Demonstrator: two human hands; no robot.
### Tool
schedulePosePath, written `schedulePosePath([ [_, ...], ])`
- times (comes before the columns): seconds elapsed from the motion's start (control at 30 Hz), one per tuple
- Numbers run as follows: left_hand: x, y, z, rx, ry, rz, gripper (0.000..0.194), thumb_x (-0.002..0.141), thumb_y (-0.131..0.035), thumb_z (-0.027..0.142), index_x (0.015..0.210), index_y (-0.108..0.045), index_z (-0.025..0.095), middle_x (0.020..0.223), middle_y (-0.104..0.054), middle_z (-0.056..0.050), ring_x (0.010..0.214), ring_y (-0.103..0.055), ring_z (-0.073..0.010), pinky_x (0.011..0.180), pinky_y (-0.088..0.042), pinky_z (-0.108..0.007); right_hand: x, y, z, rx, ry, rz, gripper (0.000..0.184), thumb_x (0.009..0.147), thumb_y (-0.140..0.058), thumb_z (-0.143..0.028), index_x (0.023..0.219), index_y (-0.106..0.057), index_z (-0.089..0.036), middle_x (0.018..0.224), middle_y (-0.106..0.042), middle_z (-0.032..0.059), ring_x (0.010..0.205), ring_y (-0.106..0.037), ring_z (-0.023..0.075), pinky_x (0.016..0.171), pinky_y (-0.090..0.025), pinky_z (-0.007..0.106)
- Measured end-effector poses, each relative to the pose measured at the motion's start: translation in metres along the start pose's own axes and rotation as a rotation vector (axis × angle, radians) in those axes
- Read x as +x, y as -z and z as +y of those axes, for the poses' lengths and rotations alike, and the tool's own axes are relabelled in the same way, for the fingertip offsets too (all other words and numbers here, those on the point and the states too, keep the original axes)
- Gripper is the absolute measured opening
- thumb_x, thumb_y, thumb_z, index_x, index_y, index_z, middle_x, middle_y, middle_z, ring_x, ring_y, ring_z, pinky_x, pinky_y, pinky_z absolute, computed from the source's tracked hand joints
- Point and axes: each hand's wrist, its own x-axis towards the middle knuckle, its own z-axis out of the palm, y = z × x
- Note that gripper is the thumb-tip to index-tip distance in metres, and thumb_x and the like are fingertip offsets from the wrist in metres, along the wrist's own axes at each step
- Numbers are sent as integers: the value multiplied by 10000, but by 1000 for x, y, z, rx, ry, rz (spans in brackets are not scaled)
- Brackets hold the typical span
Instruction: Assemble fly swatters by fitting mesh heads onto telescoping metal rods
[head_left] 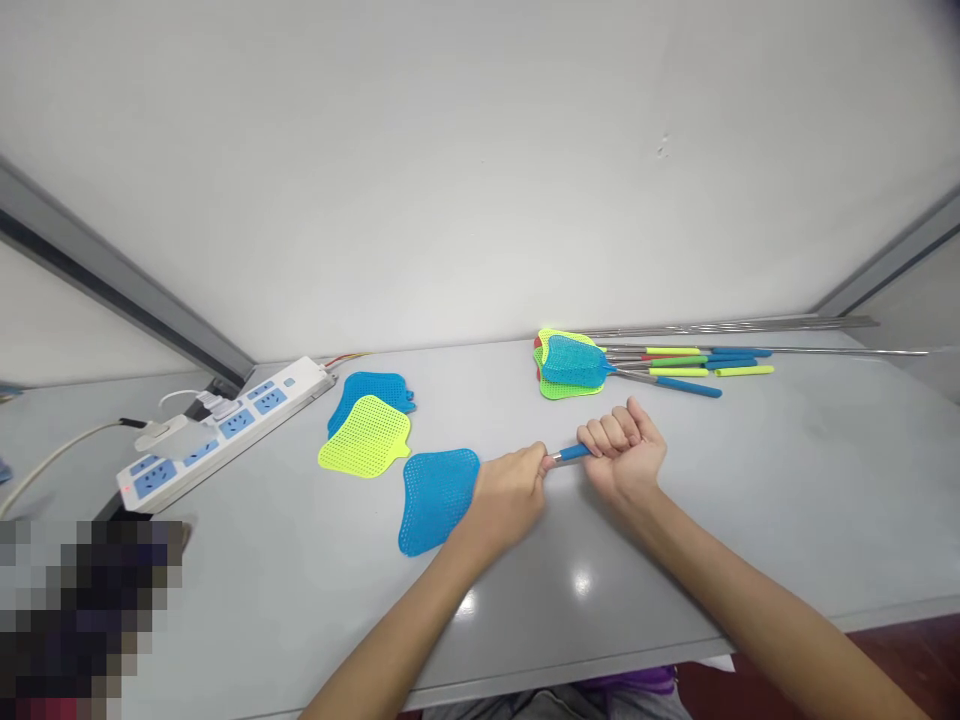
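The bare left forearm [405, 625] is slanting up and rightward from the view's lower edge, leading into the left hand [514, 490], which is showing its back and gripping with curled fingers. The bare right forearm [765, 600] is slanting in from the lower right; the right hand [624, 455] is lying palm up, its fingers curling inward in a grip. The hands are resting near each other, apart.
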Motion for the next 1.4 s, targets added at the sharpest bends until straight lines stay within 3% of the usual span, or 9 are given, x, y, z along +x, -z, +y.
schedulePosePath([
  [0.3, -5, 10, 3, -30, -1, 4, 294, 890, -182, 293, 781, -436, 191, 697, -568, -15, 634, -518, -135, 539, -278, -247, -7, -10, 8, -39, 33, -3, 421, 781, -352, -269, 467, -90, -167, 376, -31, -58, 309, -106, 69, 340, -178, 219],
  [0.57, -8, 22, 1, -185, -59, -30, 298, 878, -190, 274, 707, -418, 186, 606, -471, 18, 565, -440, -109, 525, -262, -240, -19, -26, 8, -73, 112, -49, 422, 776, -347, -288, 455, -102, -167, 367, -32, -60, 303, -113, 66, 335, -176, 221],
  [0.83, -8, 23, 4, -165, -2, 64, 294, 885, -188, 288, 799, -453, 194, 675, -514, 11, 635, -479, -119, 552, -289, -243, -17, -37, 3, -111, 76, -73, 408, 777, -356, -278, 467, -117, -166, 376, -72, -55, 317, -154, 65, 355, -221, 218],
  [1.0, -8, 17, 5, -79, 32, 125, 322, 891, -193, 315, 866, -490, 194, 794, -568, -19, 730, -505, -127, 633, -328, -243, -5, -25, -3, -61, -112, 51, 349, 782, -360, -305, 512, -184, -171, 407, -188, -56, 362, -254, 65, 394, -300, 208],
  [1.2, -7, 7, 8, 120, 33, 136, 380, 895, -153, 313, 836, -504, 180, 768, -574, -43, 721, -515, -156, 628, -338, -270, 9, -8, -7, 59, -243, 434, 267, 786, -278, -202, 535, -190, -176, 408, -261, -43, 361, -287, 69, 377, -306, 200],
  [1.27, -8, 1, 13, 138, 45, 91, 360, 893, -160, 293, 822, -494, 178, 750, -575, -47, 687, -532, -164, 582, -342, -272, 6, -4, -8, 100, -244, 446, 269, 769, -288, -205, 528, -171, -180, 393, -246, -43, 347, -251, 76, 351, -280, 204],
  [1.4, -14, -8, 26, 126, 92, -13, 289, 884, -185, 241, 843, -465, 186, 682, -578, -37, 574, -555, -175, 480, -325, -260, -3, -1, -11, 132, -180, 338, 292, 738, -317, -174, 505, -141, -184, 367, -197, -44, 326, -184, 83, 312, -213, 211],
])
